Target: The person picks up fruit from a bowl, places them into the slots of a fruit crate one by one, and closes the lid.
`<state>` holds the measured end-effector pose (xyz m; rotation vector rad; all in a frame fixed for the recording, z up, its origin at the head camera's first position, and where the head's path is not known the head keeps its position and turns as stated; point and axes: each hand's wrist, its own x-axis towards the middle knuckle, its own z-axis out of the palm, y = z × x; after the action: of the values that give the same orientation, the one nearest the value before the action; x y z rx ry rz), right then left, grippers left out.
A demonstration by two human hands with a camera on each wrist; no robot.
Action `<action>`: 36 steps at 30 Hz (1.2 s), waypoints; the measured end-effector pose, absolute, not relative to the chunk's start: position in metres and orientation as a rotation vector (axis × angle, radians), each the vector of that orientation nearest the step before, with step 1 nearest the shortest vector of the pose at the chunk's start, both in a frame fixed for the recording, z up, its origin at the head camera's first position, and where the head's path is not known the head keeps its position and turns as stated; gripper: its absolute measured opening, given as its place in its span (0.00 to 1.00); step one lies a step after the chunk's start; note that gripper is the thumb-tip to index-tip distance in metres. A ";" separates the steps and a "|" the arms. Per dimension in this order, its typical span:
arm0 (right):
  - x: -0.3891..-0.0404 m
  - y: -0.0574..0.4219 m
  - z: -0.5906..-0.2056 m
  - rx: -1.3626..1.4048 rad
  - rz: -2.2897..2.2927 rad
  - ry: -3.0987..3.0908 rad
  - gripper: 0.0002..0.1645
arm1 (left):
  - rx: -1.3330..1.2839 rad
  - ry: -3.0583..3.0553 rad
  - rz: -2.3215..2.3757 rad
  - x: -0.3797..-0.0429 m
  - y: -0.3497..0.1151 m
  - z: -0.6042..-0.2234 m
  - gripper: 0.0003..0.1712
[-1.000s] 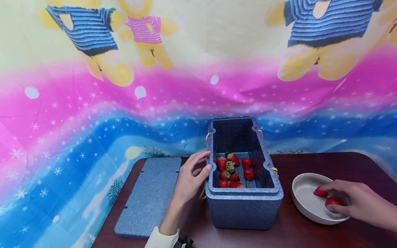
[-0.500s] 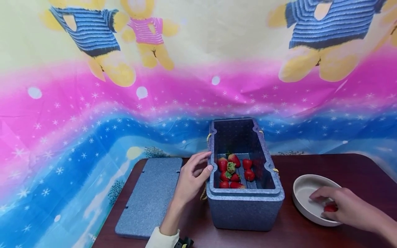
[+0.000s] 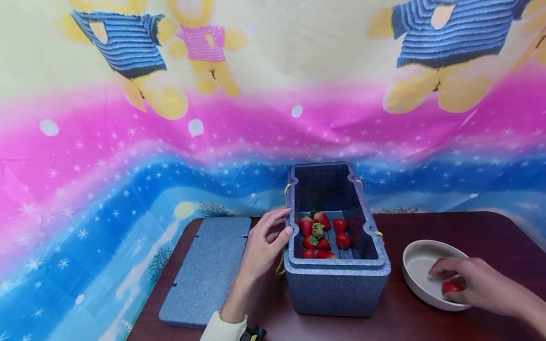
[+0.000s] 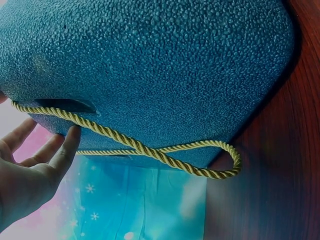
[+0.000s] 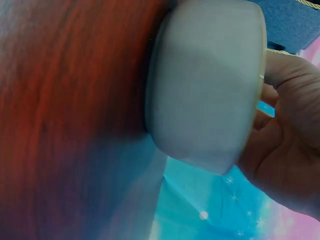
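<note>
A grey foam box (image 3: pixel 337 291) stands lidless with several red strawberries (image 3: pixel 323 244) on its floor. My left hand (image 3: pixel 262 244) rests its fingertips and thumb against the box's left rim; in the left wrist view, the fingers (image 4: pixel 65 150) touch the wall beside a gold rope handle (image 4: pixel 125 139). On the right is a shallow off-white bowl (image 3: pixel 420 251). My right hand (image 3: pixel 479 286) reaches down into it, with a strawberry (image 3: pixel 452 286) between thumb and fingers. A bit of red shows by the forefinger. In the right wrist view, the bowl's wall (image 5: pixel 210 85) hides the fingertips.
The flat grey lid (image 3: pixel 206 270) lies on the dark red-brown table (image 3: pixel 396 327) left of the box. Behind the table hangs a printed cloth (image 3: pixel 273 118) with bears and snowflakes. The bowl sits a short way right of the box.
My right hand has moved slightly left within the bowl, its fingers closing in around the strawberries and covering more of them. My left hand stays on the box rim.
</note>
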<state>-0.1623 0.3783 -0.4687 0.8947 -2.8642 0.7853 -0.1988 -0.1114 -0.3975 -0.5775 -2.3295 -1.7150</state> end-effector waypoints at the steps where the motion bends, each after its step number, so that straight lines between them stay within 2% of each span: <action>1: -0.163 0.376 -0.470 0.906 0.797 -2.848 0.25 | -0.576 -2.330 -1.716 -0.199 -0.111 -0.398 0.26; 9: -0.170 0.355 -0.473 0.904 0.754 -2.697 0.27 | -0.571 -2.329 -1.720 -0.199 -0.111 -0.398 0.25; 22: -0.169 0.356 -0.477 0.851 0.713 -2.715 0.27 | -0.580 -2.329 -1.718 -0.201 -0.112 -0.400 0.26; 25: -0.170 0.356 -0.468 0.860 0.691 -2.685 0.27 | -0.575 -2.330 -1.723 -0.200 -0.112 -0.400 0.26; 36: -0.175 0.346 -0.415 0.839 0.607 -2.528 0.37 | -0.588 -2.321 -1.731 -0.200 -0.112 -0.398 0.26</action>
<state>-0.1747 0.3460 -0.4148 0.8386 -2.5283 0.6067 -0.2001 -0.1120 -0.3981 -0.5880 -2.3211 -1.7307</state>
